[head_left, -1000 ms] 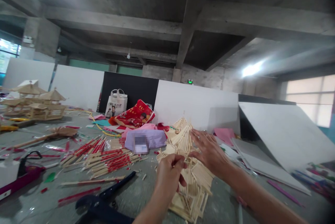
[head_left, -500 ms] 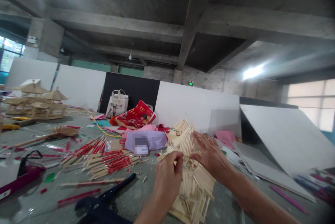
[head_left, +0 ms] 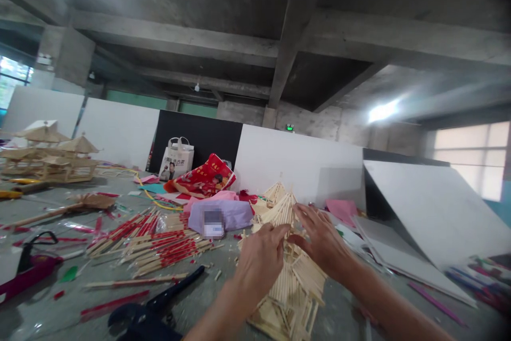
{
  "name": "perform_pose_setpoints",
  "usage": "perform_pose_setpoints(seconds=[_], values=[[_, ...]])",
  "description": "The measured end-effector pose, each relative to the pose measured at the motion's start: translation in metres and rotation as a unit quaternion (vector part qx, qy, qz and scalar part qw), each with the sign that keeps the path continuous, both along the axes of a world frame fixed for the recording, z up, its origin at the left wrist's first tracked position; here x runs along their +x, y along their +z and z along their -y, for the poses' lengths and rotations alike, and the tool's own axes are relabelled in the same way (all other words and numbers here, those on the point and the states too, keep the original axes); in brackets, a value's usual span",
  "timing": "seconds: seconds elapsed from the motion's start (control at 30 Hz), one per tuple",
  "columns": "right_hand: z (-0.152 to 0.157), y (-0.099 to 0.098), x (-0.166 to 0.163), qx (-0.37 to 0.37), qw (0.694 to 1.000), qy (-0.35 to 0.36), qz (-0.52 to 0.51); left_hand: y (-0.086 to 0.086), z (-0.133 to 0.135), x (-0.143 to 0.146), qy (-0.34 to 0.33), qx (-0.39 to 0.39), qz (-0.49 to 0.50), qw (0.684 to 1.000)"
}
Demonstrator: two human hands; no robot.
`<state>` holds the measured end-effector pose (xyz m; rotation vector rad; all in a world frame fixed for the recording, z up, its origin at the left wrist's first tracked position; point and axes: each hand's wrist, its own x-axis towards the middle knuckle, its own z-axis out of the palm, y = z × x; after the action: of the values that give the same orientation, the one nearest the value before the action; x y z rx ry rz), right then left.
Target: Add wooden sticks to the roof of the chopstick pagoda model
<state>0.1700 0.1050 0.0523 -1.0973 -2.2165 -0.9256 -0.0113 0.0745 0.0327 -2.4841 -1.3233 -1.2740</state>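
Observation:
A model pavilion [head_left: 293, 277] built of pale wooden sticks stands on the table in front of me, with pointed, ribbed roofs. My left hand [head_left: 261, 256] is at the near left of its upper roof, fingers curled together in a pinch. Whatever lies between those fingertips is hidden or too small to name. On the right side of the same roof, my right hand [head_left: 323, 240] has its fingers stretched out and the thumb apart, the fingertips at the roof's edge. Both hands cover part of the middle of the model.
Chopsticks [head_left: 167, 245] in red-marked wrappers lie to the left, beside a purple cloth [head_left: 239, 214]. A dark blue glue gun [head_left: 147, 312] rests nearer. Other stick pavilions [head_left: 75, 160] stand far left. White boards [head_left: 403, 245] and a purple pen [head_left: 437, 304] are at right.
My left hand has shifted right and slightly up, closer to the right hand over the roof. My right hand stays by the roof. The view has moved slightly.

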Motion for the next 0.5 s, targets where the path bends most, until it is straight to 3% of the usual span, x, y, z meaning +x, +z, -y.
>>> perform_pose_setpoints(seconds=[0.5], values=[[0.008, 0.003, 0.0, -0.016, 0.999, 0.026, -0.018, 0.014, -0.002, 0.001, 0.006, 0.003, -0.071, 0.997]])
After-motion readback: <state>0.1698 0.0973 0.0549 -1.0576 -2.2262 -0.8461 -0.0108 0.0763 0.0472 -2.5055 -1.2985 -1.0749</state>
